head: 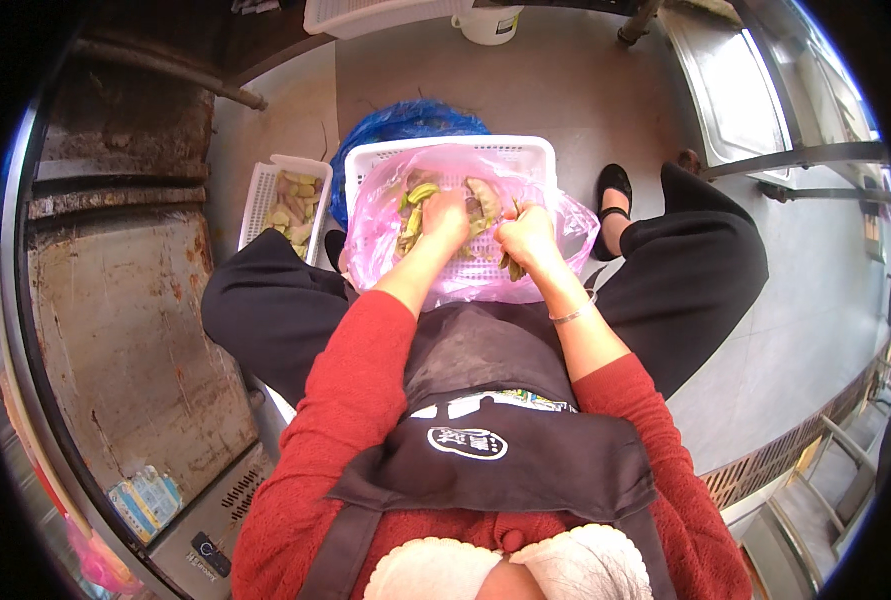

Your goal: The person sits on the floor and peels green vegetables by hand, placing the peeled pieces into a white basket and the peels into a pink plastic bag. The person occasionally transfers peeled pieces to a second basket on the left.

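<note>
A white perforated plastic basket (451, 141) sits before me between my knees, lined with a translucent pink plastic bag (374, 217). Green and brownish plant pieces (409, 229), perhaps vegetable peelings or leaves, lie inside the bag. My left hand (445, 217) reaches down among them; its fingertips are hidden, so its hold is unclear. At the basket's right side, my right hand (528, 234) is closed around a bunch of dark green stalks or leaves (514, 266), which hangs below the fist. A pale, curved piece (484, 196) lies between the two hands.
A smaller white basket (253, 196) of cut, pale green vegetable pieces (293, 202) stands at the left. Behind the main basket is a blue plastic bag (415, 116). A white bucket (488, 26) stands farther off. A rusty metal cabinet (130, 322) borders the left; metal rails (798, 156) are at right.
</note>
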Motion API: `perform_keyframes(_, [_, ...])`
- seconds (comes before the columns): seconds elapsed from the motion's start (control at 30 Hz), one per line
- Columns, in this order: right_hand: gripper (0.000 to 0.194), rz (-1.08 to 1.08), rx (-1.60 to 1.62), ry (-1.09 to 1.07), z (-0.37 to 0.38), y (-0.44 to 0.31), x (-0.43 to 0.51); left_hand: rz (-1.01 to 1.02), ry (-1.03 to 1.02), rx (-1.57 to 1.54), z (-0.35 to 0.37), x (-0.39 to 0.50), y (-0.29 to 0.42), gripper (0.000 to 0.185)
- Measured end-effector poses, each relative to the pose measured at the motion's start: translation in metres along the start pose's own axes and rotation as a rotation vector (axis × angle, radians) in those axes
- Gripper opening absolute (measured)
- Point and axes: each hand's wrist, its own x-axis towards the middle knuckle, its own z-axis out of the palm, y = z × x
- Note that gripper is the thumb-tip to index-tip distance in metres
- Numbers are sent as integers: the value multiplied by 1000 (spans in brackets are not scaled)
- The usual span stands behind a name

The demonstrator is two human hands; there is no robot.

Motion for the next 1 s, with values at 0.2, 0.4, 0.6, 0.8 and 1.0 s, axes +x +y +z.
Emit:
perform_keyframes(0.2, [21, 64, 155, -38, 2, -5, -5, -293, -33, -507, -45, -29, -7, 24])
perform_keyframes(0.4, [20, 59, 449, -112, 20, 11, 2, -400, -79, -1139, -87, -67, -13, 5])
perform_keyframes(0.6, [16, 42, 797, -272, 23, 19, 2, -404, -359, -1508, -86, -85, -12, 6])
perform_keyframes(0.8, [16, -159, 249, -162, 13, 6, -13, -8, -102, -636, -92, -91, 3, 20])
perform_keyframes(1.0, [15, -146, -67, -354, 11, -3, -13, 406, -215, -423, -112, -77, 1, 22])
